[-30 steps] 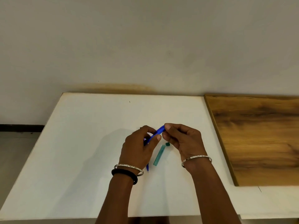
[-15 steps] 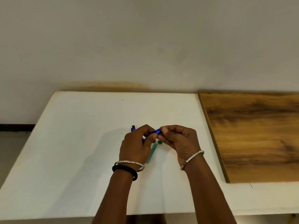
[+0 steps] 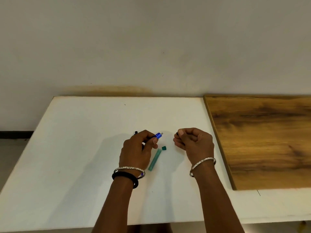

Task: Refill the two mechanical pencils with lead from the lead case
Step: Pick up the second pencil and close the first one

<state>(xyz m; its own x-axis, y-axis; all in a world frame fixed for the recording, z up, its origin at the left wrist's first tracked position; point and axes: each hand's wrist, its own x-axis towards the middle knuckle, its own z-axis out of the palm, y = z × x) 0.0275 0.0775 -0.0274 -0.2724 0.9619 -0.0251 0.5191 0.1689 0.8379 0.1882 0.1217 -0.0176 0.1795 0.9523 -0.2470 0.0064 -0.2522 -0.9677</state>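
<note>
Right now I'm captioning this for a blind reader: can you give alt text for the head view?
A person's left hand holds a blue mechanical pencil above a white table, while the right hand pinches a small dark piece. A green lead case and its cap lie between them.

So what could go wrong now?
The right hand pinches a tiny dark piece, probably the pencil's cap; it could slip and roll away. The lead case lies open, its small green cap loose beside it, so a bump from the left hand might spill leads. The blue pencil is held tilted with its end open, so lead could miss.
</note>
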